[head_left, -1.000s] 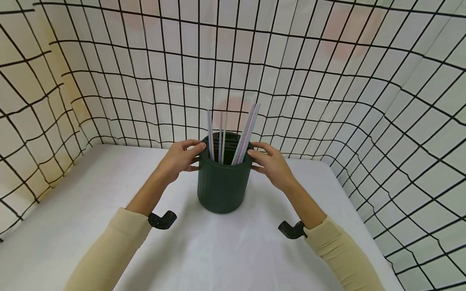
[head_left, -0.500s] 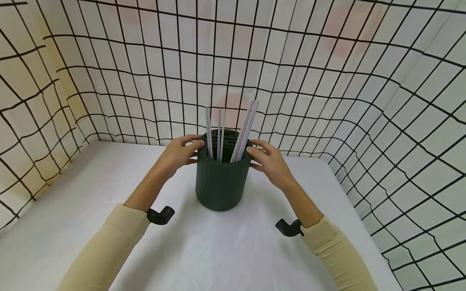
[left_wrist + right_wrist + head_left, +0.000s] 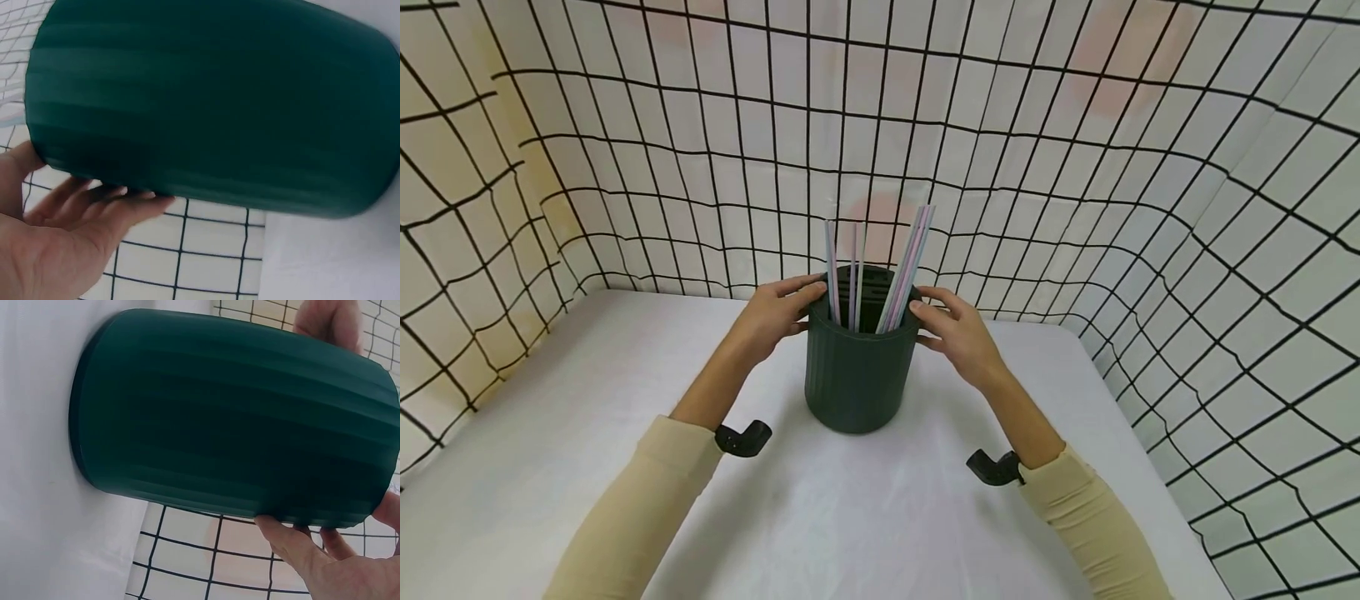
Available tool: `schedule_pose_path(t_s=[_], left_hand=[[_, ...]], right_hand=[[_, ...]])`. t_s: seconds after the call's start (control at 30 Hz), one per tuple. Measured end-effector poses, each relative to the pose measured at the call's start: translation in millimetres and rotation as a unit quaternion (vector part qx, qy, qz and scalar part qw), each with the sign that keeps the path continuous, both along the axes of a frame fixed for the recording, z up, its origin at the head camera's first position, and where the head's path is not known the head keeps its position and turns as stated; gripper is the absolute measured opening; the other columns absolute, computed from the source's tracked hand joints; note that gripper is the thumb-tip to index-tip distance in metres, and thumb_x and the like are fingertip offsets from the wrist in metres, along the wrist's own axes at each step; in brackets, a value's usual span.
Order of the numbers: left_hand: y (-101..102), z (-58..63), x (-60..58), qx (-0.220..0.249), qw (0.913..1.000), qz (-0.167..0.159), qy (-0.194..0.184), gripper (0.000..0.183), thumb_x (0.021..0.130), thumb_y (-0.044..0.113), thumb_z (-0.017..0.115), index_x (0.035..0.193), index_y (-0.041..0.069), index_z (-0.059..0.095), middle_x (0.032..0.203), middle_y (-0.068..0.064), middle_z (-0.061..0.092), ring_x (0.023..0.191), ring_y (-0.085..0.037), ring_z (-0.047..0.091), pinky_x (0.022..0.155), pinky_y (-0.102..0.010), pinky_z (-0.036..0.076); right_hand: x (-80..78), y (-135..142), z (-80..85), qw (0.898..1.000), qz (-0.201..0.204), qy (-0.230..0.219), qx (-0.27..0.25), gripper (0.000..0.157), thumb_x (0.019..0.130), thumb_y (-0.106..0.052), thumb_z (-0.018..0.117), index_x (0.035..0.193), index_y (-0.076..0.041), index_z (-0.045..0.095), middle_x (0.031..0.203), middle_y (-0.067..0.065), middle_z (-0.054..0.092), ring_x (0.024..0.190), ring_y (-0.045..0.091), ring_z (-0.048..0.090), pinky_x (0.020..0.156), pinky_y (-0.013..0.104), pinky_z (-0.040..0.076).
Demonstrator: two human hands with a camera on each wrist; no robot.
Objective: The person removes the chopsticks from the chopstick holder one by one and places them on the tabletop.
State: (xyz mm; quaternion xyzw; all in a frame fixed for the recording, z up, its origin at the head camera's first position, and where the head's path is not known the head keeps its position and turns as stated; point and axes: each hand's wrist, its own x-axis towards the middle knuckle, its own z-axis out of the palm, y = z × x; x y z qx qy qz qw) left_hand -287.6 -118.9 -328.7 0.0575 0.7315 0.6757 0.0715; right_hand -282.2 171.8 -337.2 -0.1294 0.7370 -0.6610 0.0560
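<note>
A dark green ribbed utensil holder (image 3: 859,383) stands upright on the white-covered table in the head view. Several pale drinking straws (image 3: 904,271) lean in it, in a left, a middle and a right group. My left hand (image 3: 769,321) holds the holder's left side, thumb at the rim and fingers along the outer wall. On the opposite side my right hand (image 3: 957,337) grips it in the same way. Both wrist views show the ribbed wall close up, with the left hand's fingers (image 3: 125,215) and the right hand's fingers (image 3: 287,540) against it.
Black wire grid panels (image 3: 760,125) backed by white sheets enclose the table at the back and both sides. The holder stands near the back panel. White cloth (image 3: 850,517) covers the table. Each wrist wears a black bracket (image 3: 745,438).
My left forearm has shifted slightly right and the left thumb lies a little further over the rim. Holder and straws keep their place on the table; the head view has tilted slightly.
</note>
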Motion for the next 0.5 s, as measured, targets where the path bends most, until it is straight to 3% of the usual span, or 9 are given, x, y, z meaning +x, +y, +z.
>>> schedule_pose_path(t_s=[0.17, 0.5], left_hand=[[-3.8, -2.2, -0.9, 0.006, 0.9999, 0.005, 0.007, 0.052, 0.1, 0.033, 0.065, 0.145, 0.01, 0.056, 0.143, -0.013, 0.06, 0.132, -0.029, 0.06, 0.101, -0.042, 0.055], [-5.4, -2.2, -1.6, -0.004, 0.9996, -0.003, 0.028, 0.052, 0.1, 0.033, 0.065, 0.145, 0.008, 0.055, 0.142, -0.014, 0.06, 0.13, -0.03, 0.061, 0.099, -0.043, 0.057]], right_hand=[[1.6, -2.5, -0.5, 1.0, -0.003, 0.003, -0.005, 0.047, 0.103, -0.028, 0.062, 0.146, -0.011, 0.051, 0.138, 0.016, 0.059, 0.131, 0.029, 0.059, 0.106, 0.042, 0.053], [2.2, -5.0, -1.6, 0.999, -0.042, 0.017, 0.01, 0.054, 0.099, -0.034, 0.067, 0.143, -0.006, 0.055, 0.134, 0.013, 0.065, 0.121, 0.025, 0.066, 0.101, 0.034, 0.056]])
